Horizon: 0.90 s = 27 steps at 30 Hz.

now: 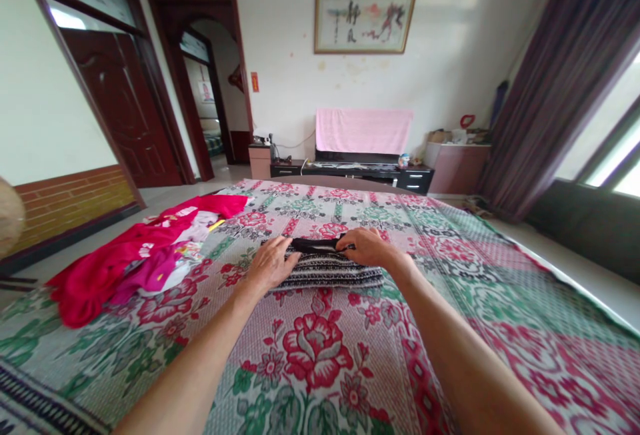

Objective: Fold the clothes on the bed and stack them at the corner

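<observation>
A black-and-white striped garment (330, 272) lies folded into a flat bundle on the flowered cloth. A plain black band (316, 244) runs along its far edge. My left hand (271, 263) is at the garment's left end, fingers bent over the far corner and thumb along the black band. My right hand (367, 246) holds the right end of the band, with its fingers curled over the edge. What lies beneath my fingers is hidden. To the left is a heap of loose clothes, with a red garment (150, 242) and a magenta one (150, 272).
The flowered cloth (320, 348) covers the broad surface before me. Beyond it stands a low black cabinet (417, 180) and something draped with a pink cloth (365, 130). A purple curtain (545, 88) hangs at right; a dark red door (125, 102) stands at left.
</observation>
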Each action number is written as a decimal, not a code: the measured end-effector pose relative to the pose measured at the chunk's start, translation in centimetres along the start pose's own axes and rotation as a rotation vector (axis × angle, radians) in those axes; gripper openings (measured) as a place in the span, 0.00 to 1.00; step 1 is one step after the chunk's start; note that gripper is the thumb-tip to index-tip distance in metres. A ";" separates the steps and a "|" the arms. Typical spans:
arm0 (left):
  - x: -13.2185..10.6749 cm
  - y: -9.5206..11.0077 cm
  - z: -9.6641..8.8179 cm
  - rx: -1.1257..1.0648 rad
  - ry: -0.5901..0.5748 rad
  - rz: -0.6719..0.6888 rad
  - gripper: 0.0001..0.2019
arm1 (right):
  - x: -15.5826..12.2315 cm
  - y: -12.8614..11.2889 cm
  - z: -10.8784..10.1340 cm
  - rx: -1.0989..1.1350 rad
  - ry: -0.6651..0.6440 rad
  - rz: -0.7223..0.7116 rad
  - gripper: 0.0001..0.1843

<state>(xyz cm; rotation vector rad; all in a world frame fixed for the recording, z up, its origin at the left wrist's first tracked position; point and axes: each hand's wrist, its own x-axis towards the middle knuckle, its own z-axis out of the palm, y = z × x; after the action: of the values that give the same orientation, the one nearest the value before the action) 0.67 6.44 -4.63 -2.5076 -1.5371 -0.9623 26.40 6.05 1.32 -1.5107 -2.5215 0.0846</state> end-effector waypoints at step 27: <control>-0.1 -0.3 0.8 0.200 -0.023 0.016 0.18 | 0.9 0.1 1.3 0.273 0.243 0.032 0.10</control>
<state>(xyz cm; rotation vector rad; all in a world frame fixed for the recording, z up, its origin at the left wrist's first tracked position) 0.79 6.78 -5.46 -2.3971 -1.5324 -0.7393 25.88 6.95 0.18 -1.3637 -2.1944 0.2250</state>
